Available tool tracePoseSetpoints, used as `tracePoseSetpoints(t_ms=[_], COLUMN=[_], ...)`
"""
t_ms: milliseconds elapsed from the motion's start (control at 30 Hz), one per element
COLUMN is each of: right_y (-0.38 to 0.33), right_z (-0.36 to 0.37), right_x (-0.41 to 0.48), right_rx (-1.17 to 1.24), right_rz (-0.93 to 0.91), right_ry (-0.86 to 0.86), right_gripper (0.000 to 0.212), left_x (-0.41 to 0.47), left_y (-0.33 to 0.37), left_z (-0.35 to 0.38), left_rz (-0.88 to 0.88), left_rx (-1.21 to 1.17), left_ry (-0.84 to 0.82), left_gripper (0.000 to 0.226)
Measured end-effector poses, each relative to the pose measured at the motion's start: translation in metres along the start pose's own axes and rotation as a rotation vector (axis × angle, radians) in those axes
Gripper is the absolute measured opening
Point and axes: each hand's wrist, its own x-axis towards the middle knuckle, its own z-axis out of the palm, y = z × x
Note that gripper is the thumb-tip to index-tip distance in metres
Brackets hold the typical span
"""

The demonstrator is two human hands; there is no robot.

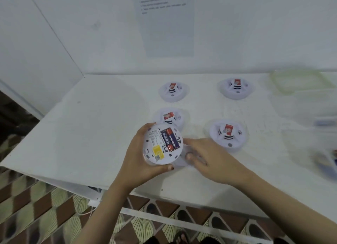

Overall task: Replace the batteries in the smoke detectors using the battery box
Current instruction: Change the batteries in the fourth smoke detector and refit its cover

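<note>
My left hand holds a round white smoke detector upside down, its back facing me. Two batteries with dark blue and red wrappers lie side by side in its open compartment. My right hand rests flat beside it on a white round cover lying on the table; whether it grips the cover I cannot tell. Several other white smoke detectors stand on the table: one at the back left, one at the back right, one just behind the held one, one to the right.
The white table meets white walls at the back and left. A clear plastic box with a greenish rim stands at the back right. A blurred blue-edged object lies at the right edge. A printed sheet hangs on the wall. Patterned floor lies below.
</note>
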Motion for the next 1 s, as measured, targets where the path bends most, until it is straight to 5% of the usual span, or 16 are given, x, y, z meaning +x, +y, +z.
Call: tracePoseSetpoints(t_ms=[100, 367, 467, 700, 1000], right_y=[0.002, -0.006, -0.016, -0.037, -0.044], right_z=[0.005, 0.016, 0.023, 0.036, 0.035], right_x=[-0.002, 0.001, 0.003, 0.021, 0.039], right_rx=[-0.305, 0.216, 0.329, -0.009, -0.05], right_rz=[-0.001, 0.288, 0.21, -0.07, -0.059], right_ry=[-0.087, 0.322, 0.403, 0.234, 0.07], right_gripper=[0.066, 0.06, 0.062, 0.067, 0.073], left_x=[-0.005, -0.01, -0.011, -0.009, -0.008], left_y=[-0.013, -0.034, -0.041, -0.048, -0.052], left_z=[-0.007, -0.015, -0.016, -0.013, -0.02], left_rz=[-0.021, -0.053, -0.078, -0.099, -0.132], left_rx=[0.004, -0.036, -0.062, -0.133, -0.184], left_ry=[-0.043, -0.098, -0.132, -0.177, -0.234], left_gripper=[0.098, 0.096, 0.097, 0.099, 0.097])
